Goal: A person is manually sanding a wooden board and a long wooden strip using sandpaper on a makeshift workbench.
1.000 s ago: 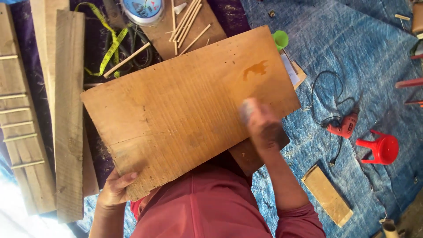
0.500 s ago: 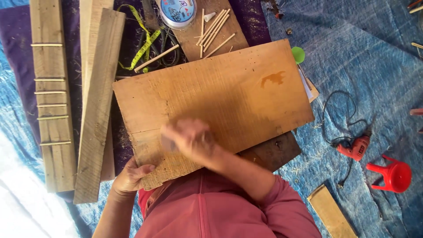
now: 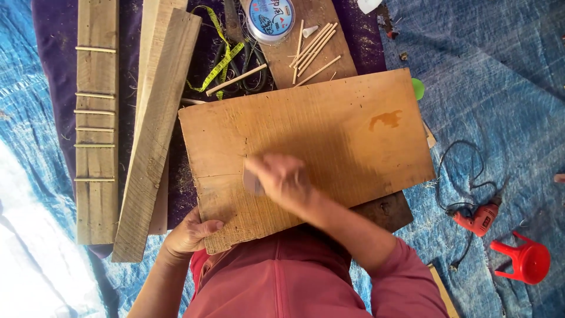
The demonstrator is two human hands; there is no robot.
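Your right hand [image 3: 282,176] presses a small sanding pad [image 3: 252,179] against the wooden board [image 3: 329,129] across your lap, while your left hand [image 3: 189,234] grips its near-left corner. If that grip slackens, the board could slide.

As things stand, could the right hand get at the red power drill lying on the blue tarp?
Probably yes: the drill lies uncovered on the tarp, on the side of the right hand, nothing between them, though that hand holds a small pad on the wooden board.
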